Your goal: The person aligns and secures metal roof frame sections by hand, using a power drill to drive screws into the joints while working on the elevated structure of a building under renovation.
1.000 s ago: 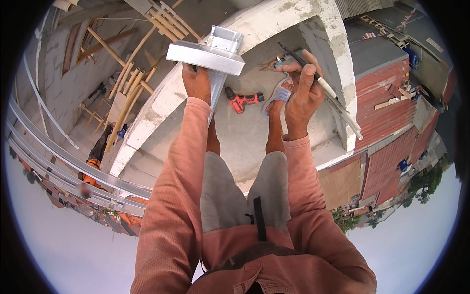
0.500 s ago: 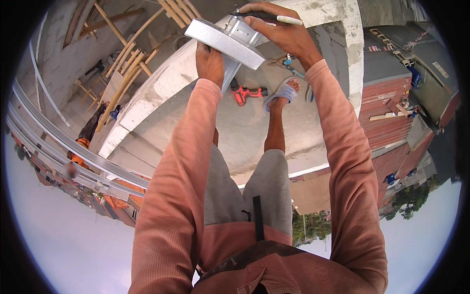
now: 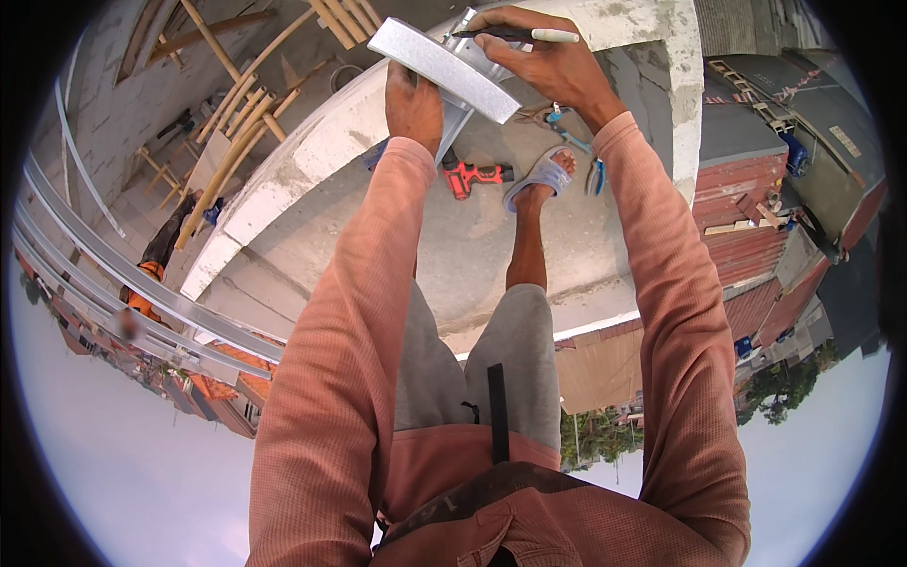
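My left hand [image 3: 414,111] is closed around silver metal channel, its fingers partly hidden beneath a short channel piece [image 3: 442,72]. That short piece lies crosswise over a longer metal channel [image 3: 455,121], which runs down toward the floor. Between the fingers and thumb of my right hand [image 3: 553,68] is a marker pen [image 3: 555,36] with a black barrel and a white end. Its tip points left, at the upper part of the metal just beyond the short piece. Whether the tip touches the metal I cannot tell.
On the concrete floor lie a red and black cordless drill [image 3: 472,178], blue-handled pliers [image 3: 595,177] and another blue tool [image 3: 556,113]. A white concrete ledge [image 3: 312,161] curves around my feet. Long metal channels [image 3: 142,274] and bamboo poles [image 3: 227,180] are at left, where another person [image 3: 146,283] shows.
The short channel piece has shifted slightly up and right and slants more steeply, with my left hand moving along. My right hand keeps the marker at nearly the same spot.
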Motion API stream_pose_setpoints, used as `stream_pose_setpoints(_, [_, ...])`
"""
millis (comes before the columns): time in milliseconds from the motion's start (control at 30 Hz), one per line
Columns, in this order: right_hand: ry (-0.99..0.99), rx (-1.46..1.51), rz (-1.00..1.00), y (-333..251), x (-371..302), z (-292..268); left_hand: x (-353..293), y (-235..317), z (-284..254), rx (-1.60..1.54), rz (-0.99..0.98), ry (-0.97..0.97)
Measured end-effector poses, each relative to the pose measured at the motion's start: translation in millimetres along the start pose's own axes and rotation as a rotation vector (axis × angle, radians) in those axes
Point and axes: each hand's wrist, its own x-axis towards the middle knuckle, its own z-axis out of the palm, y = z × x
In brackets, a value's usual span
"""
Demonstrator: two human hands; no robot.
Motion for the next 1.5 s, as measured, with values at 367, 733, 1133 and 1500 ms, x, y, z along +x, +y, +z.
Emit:
stream_pose_setpoints(367, [0.02, -0.06, -0.006, -1.0, -2.4, -0.1, 1.1, -4.9, 1.1, 0.035, 0.032, 0.033])
stream_pose_setpoints(733, [-0.024, -0.061, -0.179, -4.9, 4.6, -5.2, 6.8, -15.1, -0.7, 0.059, 0.042, 0.0])
stream_pose_setpoints(1133, [0.311, 0.244, 0.084, 18.5, -41.4, -6.5, 1.3, -0.7, -0.2, -0.016, -0.013, -0.007])
stream_pose_setpoints(1500, [0.271, 0.225, 0.162, 26.6, -61.7, 5.9, 0.1, -0.1, 2.5, 0.018, 0.017, 0.023])
